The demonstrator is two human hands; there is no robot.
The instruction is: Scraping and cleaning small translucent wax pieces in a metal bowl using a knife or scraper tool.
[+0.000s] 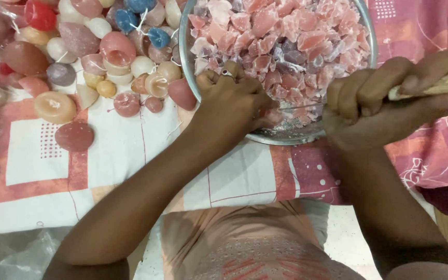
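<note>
Left hand (233,93) closed in fist, laid on near edge of metal bowl (193,62), fingers pinched on thin wick (307,106). Silver ring (227,73) worn on one finger. Wick stretched tight across to right hand (377,101). Right hand closed, pale candle (442,84) gripped at right of bowl. Bowl filled with pink wax chunks (291,36). Heap of round coloured candles (105,52) piled at far left. All laid on pink and white checked cloth (245,176).
</note>
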